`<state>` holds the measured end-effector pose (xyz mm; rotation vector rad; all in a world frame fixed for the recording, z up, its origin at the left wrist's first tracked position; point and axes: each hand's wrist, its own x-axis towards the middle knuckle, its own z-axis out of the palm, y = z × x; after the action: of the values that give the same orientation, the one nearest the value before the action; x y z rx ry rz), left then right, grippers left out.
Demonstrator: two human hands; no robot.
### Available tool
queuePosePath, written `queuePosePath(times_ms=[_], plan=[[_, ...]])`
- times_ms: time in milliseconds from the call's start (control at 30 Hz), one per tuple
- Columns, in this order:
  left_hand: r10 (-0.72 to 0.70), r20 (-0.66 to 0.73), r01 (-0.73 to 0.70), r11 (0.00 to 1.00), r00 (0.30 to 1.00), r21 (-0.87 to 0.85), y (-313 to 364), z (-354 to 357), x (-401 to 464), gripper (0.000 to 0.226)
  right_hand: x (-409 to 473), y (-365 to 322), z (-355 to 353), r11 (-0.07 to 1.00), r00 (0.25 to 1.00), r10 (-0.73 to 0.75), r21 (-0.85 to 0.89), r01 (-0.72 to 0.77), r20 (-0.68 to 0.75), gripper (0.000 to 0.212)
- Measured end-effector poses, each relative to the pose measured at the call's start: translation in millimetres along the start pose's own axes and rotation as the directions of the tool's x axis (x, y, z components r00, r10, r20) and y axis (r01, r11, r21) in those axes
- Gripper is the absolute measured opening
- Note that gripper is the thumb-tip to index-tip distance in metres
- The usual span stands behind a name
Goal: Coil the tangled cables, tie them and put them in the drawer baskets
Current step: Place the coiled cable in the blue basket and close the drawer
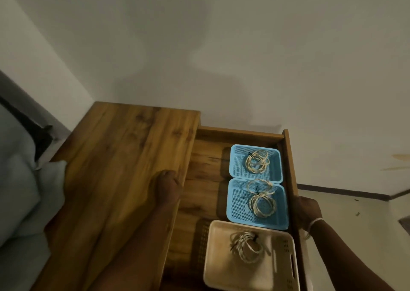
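Closing stage: coiled, tied cables (257, 161) lie in three drawer baskets (235, 171). Left hand (167, 187) rests flat on the bench (115, 157), its grip empty. Right hand (307, 208) is clamped on the drawer (290, 157) front; pushing it shut likely follows.

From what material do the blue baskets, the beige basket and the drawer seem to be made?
Far blue basket and near blue basket: probably moulded plastic, judging by the uniform colour, fine perforated mesh and rounded rims. Beige basket: likely plastic too, matte, with slotted walls and a cut-out handle. Drawer: wood or wood veneer, with visible grain and a warm, slightly glossy finish; solid or laminate cannot be told.
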<state>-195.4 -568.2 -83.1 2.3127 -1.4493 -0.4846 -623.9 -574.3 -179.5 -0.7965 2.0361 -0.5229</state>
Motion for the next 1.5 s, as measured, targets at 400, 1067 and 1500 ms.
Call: queuePosePath(times_ms=[400, 1067, 1500], plan=[[-0.068, 0.068, 0.079, 0.983, 0.995, -0.166, -22, 9, -12, 0.039, -68, -59, 83, 0.987, 0.984, -0.101, 0.138, 0.081, 0.149, 0.036], [-0.047, 0.237, -0.016, 0.967, 0.970, 0.253, -56, -6, -14, 0.052, -122, -115, 186, 0.966, 0.837, -0.101, 0.254, -0.047, 0.537, 0.020], [-0.064, 0.230, 0.000, 0.963, 0.971, 0.269, -50, -8, -17, 0.056, -158, -154, 214, 0.961, 0.812, -0.074, 0.258, -0.096, 0.579, 0.032]])
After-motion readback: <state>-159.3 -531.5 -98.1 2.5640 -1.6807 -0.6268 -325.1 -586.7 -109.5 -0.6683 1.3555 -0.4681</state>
